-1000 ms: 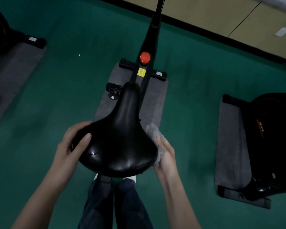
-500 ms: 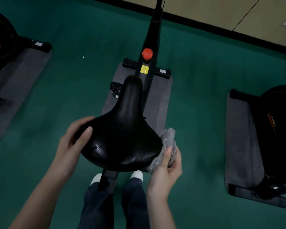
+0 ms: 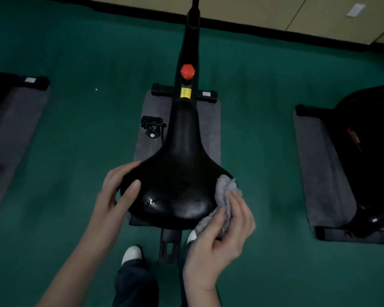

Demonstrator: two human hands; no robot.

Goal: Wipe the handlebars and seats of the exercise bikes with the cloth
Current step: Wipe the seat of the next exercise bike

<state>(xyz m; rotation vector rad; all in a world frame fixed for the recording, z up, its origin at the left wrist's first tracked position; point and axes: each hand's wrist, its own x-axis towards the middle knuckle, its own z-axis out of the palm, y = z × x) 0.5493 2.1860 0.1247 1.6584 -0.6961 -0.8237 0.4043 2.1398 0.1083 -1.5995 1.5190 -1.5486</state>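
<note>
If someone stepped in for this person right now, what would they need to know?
Left hand grips the left edge of the seat, steadying it.
Right hand holds the grey cloth, pressed against the seat's right rear edge.
Done: how much of the seat is already wiped cannot be told.
Left: finish this seat, then the handlebars, which are out of view, then the bike on the right.

No legible text; yellow sticker (image 3: 185, 93) and orange logo (image 3: 354, 138) too blurry.
</note>
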